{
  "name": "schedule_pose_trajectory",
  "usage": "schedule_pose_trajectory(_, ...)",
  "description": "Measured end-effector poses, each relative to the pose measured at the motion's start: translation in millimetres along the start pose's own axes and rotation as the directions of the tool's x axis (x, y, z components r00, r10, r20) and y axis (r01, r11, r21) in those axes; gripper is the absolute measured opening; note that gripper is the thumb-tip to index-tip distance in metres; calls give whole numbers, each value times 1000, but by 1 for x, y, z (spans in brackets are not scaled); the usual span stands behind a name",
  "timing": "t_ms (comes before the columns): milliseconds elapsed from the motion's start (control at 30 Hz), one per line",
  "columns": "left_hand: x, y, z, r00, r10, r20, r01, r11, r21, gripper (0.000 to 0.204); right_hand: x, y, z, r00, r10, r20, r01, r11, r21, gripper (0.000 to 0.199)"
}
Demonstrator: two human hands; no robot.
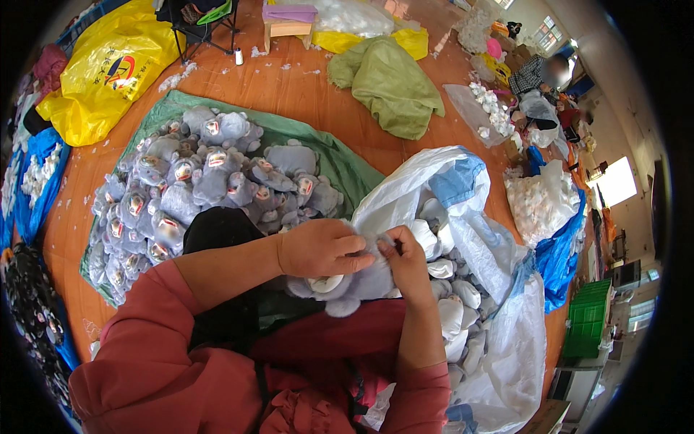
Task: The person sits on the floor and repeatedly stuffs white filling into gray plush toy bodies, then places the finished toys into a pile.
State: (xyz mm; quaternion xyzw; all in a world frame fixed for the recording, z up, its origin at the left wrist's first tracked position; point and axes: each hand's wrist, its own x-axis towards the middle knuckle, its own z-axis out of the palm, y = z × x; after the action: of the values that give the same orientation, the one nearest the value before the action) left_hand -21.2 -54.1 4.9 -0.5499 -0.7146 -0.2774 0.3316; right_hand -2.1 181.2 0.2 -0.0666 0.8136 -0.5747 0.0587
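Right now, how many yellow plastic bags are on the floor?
2. One big yellow bag lies at the upper left, beside the grey toy pile. Another yellow bag lies at the top centre, partly hidden under the green cloth. More may be hidden.

From my seat, the grey plush toy with pale paws (354, 286) is mostly covered by the left hand (322, 248) and the right hand (407, 262), so I cannot tell what the right fingertips pinch. The big white woven sack (499, 340) on the right hides most of its unstuffed pale skins. A person far right (542, 72) is too small and blurred to read. The yellow plastic bag (108, 72) far left bends into the dark rim.
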Motion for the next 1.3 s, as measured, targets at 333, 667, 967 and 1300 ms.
schedule_pose_trajectory(333,4,3,6,971,-236,-41,221,948,-229,31,8,15,-13,949,134,-286,-28,937,348,9)
schedule_pose_trajectory(667,4,1,-5,946,-324,3,311,907,-284,24,12,23,-28,910,290,-298,-149,896,418,6)
schedule_pose_trajectory(967,12,-1,-9,821,-563,-91,550,824,-136,35,16,18,-15,919,99,-382,-42,987,156,10)
schedule_pose_trajectory(1300,1,-2,-2,616,-783,87,783,621,41,34,5,-4,26,970,-242,38,245,964,-105,27)
